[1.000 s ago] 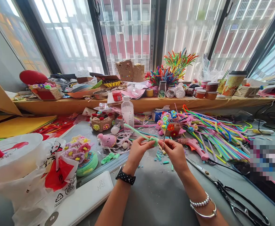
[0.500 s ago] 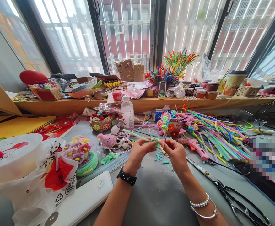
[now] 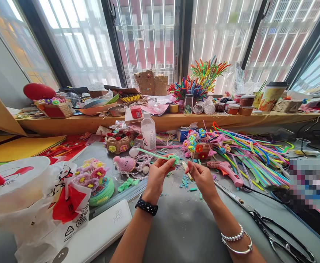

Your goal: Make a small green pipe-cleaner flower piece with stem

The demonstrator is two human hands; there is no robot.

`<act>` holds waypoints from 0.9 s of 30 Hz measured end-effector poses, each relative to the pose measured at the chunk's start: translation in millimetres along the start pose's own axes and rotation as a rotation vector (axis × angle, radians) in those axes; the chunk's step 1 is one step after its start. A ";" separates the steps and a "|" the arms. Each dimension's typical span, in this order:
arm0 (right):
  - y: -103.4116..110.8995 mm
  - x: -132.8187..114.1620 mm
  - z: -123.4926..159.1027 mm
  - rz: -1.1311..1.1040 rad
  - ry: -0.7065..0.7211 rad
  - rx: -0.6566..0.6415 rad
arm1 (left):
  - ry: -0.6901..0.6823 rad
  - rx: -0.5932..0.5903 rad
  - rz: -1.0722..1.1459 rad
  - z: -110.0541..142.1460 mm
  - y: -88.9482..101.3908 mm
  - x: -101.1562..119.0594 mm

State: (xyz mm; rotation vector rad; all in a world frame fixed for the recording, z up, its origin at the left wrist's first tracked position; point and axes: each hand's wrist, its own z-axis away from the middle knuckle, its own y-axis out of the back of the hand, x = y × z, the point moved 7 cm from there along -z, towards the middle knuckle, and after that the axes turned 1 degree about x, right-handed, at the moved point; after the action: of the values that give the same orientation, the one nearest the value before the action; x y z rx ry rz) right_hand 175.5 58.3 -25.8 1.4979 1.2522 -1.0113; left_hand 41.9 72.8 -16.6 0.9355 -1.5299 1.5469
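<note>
My left hand point(image 3: 160, 173) pinches a mint-green pipe cleaner point(image 3: 151, 153) near its curled, looped end point(image 3: 173, 158). The straight tail runs out to the upper left, in front of the water bottle point(image 3: 148, 133). A short gap to the right, my right hand point(image 3: 202, 179) is closed, thumb against fingers, on a thin needle-like tool point(image 3: 194, 157) that points upward; its exact kind is too small to tell. Blue-green scraps point(image 3: 186, 180) lie on the grey table between and below the hands. A pink glue gun point(image 3: 227, 171) rests just right of my right hand.
Large scissors point(image 3: 258, 215) lie at the right, near a bundle of coloured pipe cleaners point(image 3: 258, 157). On the left are a white power bank point(image 3: 102, 230), a lidded drink cup point(image 3: 14, 182) and pipe-cleaner flowers point(image 3: 91, 173). A flower-covered basket point(image 3: 202, 149) stands behind the hands.
The hands have drawn apart. My left hand has shifted slightly left with the green pipe cleaner, and the thin tool is now away from its looped end.
</note>
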 end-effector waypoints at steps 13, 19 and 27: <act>-35.2 -9.6 10.2 0.422 0.136 -0.316 | -0.074 0.044 -0.002 1.8 1.3 9.0; -33.1 -13.3 9.6 0.419 0.154 -0.271 | -0.067 0.053 0.002 1.7 2.7 9.2; -25.9 -15.1 7.3 0.402 0.183 -0.163 | -0.152 0.064 0.077 -0.9 6.7 14.4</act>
State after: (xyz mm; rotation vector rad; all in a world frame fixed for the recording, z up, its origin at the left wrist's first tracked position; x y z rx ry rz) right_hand 147.4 49.5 -16.6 1.6541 1.0676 -0.5074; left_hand 29.5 74.0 -6.8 1.0621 -1.6476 1.6187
